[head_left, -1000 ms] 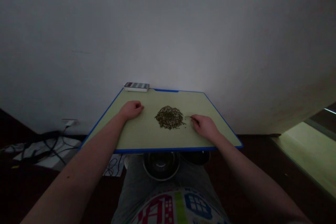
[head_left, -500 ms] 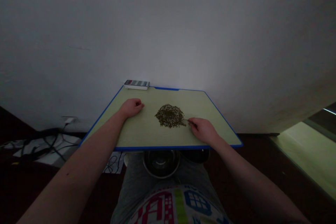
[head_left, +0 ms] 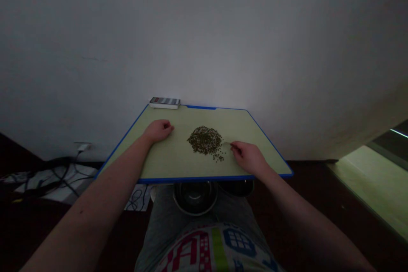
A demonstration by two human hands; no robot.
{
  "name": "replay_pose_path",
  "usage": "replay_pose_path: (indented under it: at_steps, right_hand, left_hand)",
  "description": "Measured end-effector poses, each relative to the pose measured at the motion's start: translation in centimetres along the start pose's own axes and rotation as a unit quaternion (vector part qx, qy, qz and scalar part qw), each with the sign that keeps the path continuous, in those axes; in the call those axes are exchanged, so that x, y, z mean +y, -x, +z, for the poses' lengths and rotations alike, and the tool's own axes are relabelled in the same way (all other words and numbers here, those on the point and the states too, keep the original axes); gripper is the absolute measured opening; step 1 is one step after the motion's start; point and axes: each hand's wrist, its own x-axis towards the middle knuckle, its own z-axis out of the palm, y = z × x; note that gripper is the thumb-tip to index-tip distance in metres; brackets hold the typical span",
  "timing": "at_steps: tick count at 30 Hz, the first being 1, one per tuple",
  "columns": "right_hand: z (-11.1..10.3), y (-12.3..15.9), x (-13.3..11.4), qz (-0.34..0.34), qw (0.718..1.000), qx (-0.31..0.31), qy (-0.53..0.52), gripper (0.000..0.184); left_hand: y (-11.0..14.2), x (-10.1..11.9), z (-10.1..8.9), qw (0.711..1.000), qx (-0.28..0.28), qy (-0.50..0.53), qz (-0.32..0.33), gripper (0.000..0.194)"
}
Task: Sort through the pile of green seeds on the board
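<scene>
A heap of small brownish-green grains [head_left: 205,140] lies in the middle of a pale board with a blue rim [head_left: 165,157]. Several grains are scattered off the heap's near right side. My right hand [head_left: 248,156] rests at the right of the heap, its fingers pinched on a thin, pale tool [head_left: 226,143] whose tip points left toward the grains. The tool's exact kind is too dim to make out. To the left of the heap, my left hand [head_left: 158,130] lies on the board in a loose fist, with nothing visible in it.
A phone [head_left: 165,100] lies on a white box [head_left: 164,106] at the board's far left corner, near the wall [head_left: 204,42]. Below the near edge, a metal bowl [head_left: 195,208] and a second dark bowl [head_left: 237,189] sit by my lap. Cables [head_left: 62,174] lie at the left.
Some grains have spread from the heap's right side toward the near edge. My right hand has shifted very slightly; my left hand stays in place on the board.
</scene>
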Motion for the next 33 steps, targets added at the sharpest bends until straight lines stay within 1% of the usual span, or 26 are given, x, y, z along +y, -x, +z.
replay_pose_path:
  at_steps: [2,6,10,13,16,23,29,33]
  right_hand:
    - [0.0,-1.0,1.0,0.034,0.999,0.023,0.013,0.029]
    - [0.4,-3.2,2.2,0.060,0.997,0.036,0.035,0.028]
    - [1.0,-4.9,1.7,0.069,0.996,0.019,0.056,0.027]
    - [1.2,-5.4,1.1,0.060,0.997,-0.004,0.058,0.026]
    - [1.3,-4.9,0.7,0.037,0.998,-0.015,0.043,0.026]
    - [0.8,-2.1,0.1,0.004,0.999,-0.018,-0.027,0.028]
    - [0.4,-0.5,-0.9,0.008,0.998,-0.036,-0.058,0.028]
    - [0.5,0.3,-1.4,-0.001,0.996,-0.027,-0.087,0.027]
  left_hand:
    - [0.0,0.1,0.0,1.000,0.001,-0.001,-0.001,0.037]
    - [0.0,0.0,0.0,1.000,0.003,0.005,0.003,0.036]
    - [0.0,-0.2,0.1,1.000,0.007,0.009,0.008,0.036]
    - [0.0,-0.2,0.2,1.000,0.006,0.015,0.005,0.034]
    - [0.0,-0.2,0.2,1.000,0.004,0.015,0.003,0.034]
    - [0.0,0.0,0.0,1.000,0.004,0.006,0.000,0.034]
    - [0.0,0.1,0.0,1.000,0.003,-0.005,-0.002,0.035]
    - [0.0,0.0,0.1,1.000,0.002,-0.002,-0.005,0.035]
